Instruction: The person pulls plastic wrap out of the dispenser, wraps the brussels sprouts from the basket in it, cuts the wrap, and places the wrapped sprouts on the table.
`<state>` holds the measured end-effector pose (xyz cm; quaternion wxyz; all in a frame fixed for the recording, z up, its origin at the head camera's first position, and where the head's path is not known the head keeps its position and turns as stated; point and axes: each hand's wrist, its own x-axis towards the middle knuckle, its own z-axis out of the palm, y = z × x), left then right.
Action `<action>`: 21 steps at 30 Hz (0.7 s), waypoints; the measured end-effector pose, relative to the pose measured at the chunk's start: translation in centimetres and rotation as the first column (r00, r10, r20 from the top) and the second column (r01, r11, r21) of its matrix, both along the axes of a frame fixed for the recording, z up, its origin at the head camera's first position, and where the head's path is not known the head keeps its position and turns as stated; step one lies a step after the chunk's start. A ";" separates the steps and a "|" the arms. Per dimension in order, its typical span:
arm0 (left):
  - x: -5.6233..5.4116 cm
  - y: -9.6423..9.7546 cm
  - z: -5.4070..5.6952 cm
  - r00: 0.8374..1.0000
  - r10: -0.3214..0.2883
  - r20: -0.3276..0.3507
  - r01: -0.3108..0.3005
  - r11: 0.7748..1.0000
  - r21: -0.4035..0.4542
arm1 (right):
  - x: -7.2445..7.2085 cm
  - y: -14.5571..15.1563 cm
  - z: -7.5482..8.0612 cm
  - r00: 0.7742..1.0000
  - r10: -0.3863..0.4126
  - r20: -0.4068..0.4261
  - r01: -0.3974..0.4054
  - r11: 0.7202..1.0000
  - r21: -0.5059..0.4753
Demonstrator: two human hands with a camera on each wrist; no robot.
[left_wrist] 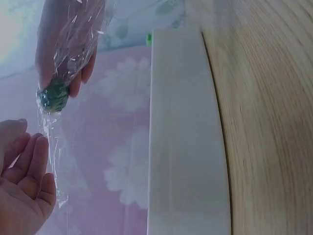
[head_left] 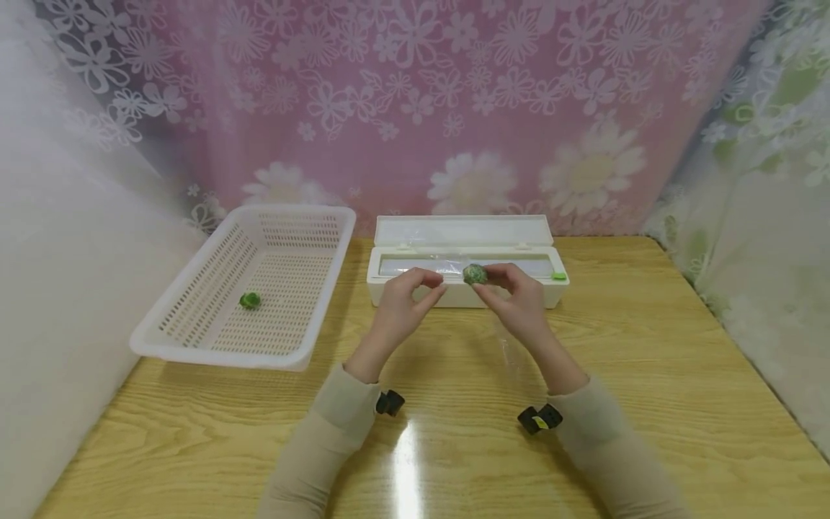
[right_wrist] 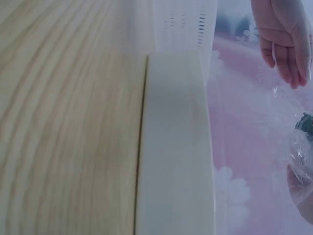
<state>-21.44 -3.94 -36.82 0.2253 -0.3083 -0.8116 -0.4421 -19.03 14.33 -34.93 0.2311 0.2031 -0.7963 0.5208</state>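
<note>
My right hand (head_left: 521, 299) pinches a Brussels sprout (head_left: 475, 274) between thumb and fingers, over the front of a white cling film box (head_left: 428, 294). Clear cling film (left_wrist: 80, 54) covers the sprout; one loose end trails over the right hand, the other stretches toward the left hand. Just left of the sprout is my left hand (head_left: 405, 303), thumb and forefinger tips close to each other in the head view. Its fingers look loosely bent in the left wrist view, beside the film. In the right wrist view the sprout (right_wrist: 305, 123) shows only at the edge.
A white plastic basket (head_left: 318, 288) stands on the left with one small green sprout (head_left: 250, 300) in it. The box's lid (head_left: 463, 231) is raised, a film roll (head_left: 405, 267) lies inside, and a green slider (head_left: 559, 276) sits at its right end. All stand on a wooden table (head_left: 648, 346).
</note>
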 end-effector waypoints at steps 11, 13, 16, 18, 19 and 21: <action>0.8 1.9 -0.3 0.751 -0.388 0.534 0.053 0.842 0.537 | -1.3 -0.1 -2.6 0.931 -0.134 -0.340 0.142 0.990 -0.001; 1.0 2.0 -0.1 0.696 -0.447 0.562 0.038 0.804 0.593 | -1.2 -0.2 -2.8 0.907 -0.146 -0.395 0.162 0.987 0.009; 1.4 2.3 0.1 0.666 -0.486 0.566 0.040 0.780 0.624 | -1.2 -0.3 -2.9 0.881 -0.153 -0.448 0.187 0.982 0.033; 1.6 2.4 0.2 0.667 -0.494 0.558 0.041 0.772 0.634 | -1.2 -0.4 -2.9 0.870 -0.150 -0.470 0.194 0.980 0.046; 1.7 2.4 0.3 0.675 -0.488 0.554 0.038 0.772 0.634 | -1.2 -0.4 -2.9 0.866 -0.143 -0.479 0.192 0.980 0.054; 1.8 2.4 0.3 0.687 -0.477 0.548 0.025 0.770 0.638 | -1.2 -0.5 -3.0 0.860 -0.120 -0.497 0.182 0.980 0.078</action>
